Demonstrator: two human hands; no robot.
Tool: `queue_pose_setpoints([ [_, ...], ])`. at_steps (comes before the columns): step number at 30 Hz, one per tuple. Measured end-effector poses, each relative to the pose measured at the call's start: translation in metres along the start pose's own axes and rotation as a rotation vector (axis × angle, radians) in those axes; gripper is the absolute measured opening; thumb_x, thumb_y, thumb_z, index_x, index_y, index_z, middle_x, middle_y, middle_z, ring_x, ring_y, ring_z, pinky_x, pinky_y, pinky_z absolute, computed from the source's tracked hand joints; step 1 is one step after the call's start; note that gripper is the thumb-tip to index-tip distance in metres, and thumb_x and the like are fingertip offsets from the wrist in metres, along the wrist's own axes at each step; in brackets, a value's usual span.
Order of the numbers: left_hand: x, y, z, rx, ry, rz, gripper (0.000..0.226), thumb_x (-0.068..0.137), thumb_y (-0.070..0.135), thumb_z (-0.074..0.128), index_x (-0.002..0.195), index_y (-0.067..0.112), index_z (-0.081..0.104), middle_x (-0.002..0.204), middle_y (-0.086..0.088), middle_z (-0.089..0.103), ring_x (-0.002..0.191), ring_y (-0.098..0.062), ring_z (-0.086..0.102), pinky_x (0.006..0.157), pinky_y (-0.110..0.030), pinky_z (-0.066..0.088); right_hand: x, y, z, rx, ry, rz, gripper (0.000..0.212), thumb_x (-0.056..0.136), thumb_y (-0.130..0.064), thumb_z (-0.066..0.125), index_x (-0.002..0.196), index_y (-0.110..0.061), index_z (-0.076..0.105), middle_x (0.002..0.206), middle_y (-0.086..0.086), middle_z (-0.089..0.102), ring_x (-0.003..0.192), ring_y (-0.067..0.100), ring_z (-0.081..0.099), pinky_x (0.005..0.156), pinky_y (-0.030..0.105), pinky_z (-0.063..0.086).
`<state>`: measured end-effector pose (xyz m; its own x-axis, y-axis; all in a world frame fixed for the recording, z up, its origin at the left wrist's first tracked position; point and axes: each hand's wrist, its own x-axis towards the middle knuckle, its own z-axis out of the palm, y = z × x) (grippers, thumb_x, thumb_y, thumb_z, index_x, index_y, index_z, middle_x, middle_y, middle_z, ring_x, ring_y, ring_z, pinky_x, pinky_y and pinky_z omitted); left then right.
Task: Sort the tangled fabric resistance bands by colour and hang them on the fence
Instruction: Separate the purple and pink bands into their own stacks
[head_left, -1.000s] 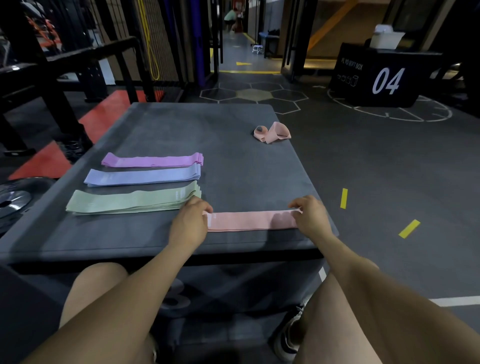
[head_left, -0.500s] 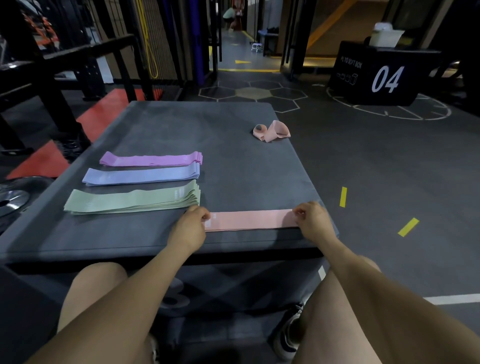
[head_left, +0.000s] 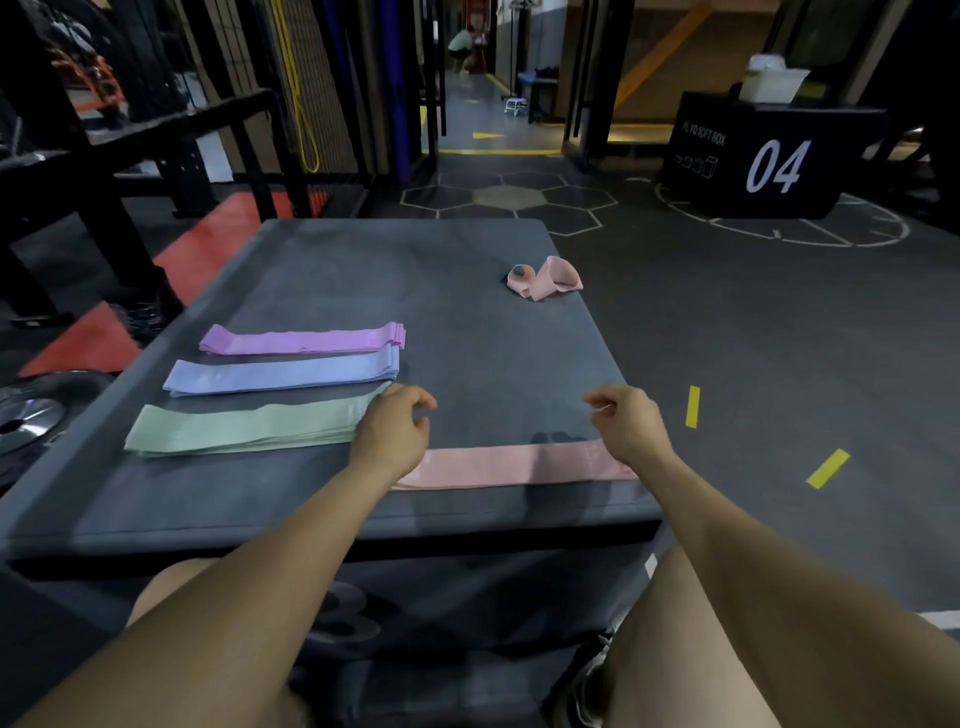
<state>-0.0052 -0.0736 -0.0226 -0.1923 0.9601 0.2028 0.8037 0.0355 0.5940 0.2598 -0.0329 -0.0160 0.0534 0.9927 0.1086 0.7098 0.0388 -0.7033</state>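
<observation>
A flat pink band (head_left: 514, 464) lies along the near edge of the grey box top (head_left: 395, 270). My left hand (head_left: 392, 431) hovers above its left end, fingers loosely curled and holding nothing. My right hand (head_left: 626, 423) hovers above its right end, also empty. To the left lie three flat stacks: purple bands (head_left: 304, 340), blue bands (head_left: 280, 375) and green bands (head_left: 249, 426). A tangled clump of pink bands (head_left: 544, 278) sits at the far right of the box top.
A black wire fence (head_left: 311, 88) and dark metal racks stand at the back left. A black box marked 04 (head_left: 763, 161) is on the floor at the back right. A weight plate (head_left: 31, 421) lies left of the grey box. My knees are under its near edge.
Both hands have let go of the flat pink band's ends and lifted up and forward off it. The band stays flat at the near edge.
</observation>
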Motion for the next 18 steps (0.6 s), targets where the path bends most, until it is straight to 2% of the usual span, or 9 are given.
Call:
queue_pose_setpoints([
  [5,0.042,0.026,0.016,0.012,-0.066,0.062,0.024,0.086,0.008,0.054,0.108,0.016,0.062,0.117,-0.003,0.056,0.107,-0.023,0.057,0.093,-0.033,0.045,0.040,-0.006,0.001,0.014,-0.036,0.036,0.031,0.088,0.001,0.052,0.116,-0.006,0.065,0.118,0.009,0.065,0.111,0.025,0.058,0.094,0.029,0.043],
  [10,0.097,0.051,0.040,0.007,-0.130,0.098,0.023,0.085,0.010,0.058,0.107,0.016,0.062,0.116,-0.006,0.056,0.105,-0.027,0.058,0.094,-0.037,0.045,0.088,-0.010,0.003,0.026,-0.018,0.058,0.029,0.087,-0.003,0.053,0.113,-0.008,0.066,0.113,0.008,0.067,0.108,0.026,0.059,0.093,0.031,0.045],
  [18,0.188,0.075,0.090,0.041,-0.209,0.109,0.030,0.088,0.015,0.056,0.117,0.019,0.056,0.122,0.001,0.052,0.111,-0.019,0.055,0.096,-0.036,0.045,0.176,-0.002,0.012,0.028,-0.012,0.116,0.029,0.087,-0.007,0.057,0.116,-0.010,0.063,0.114,0.009,0.065,0.105,0.028,0.059,0.088,0.035,0.048],
])
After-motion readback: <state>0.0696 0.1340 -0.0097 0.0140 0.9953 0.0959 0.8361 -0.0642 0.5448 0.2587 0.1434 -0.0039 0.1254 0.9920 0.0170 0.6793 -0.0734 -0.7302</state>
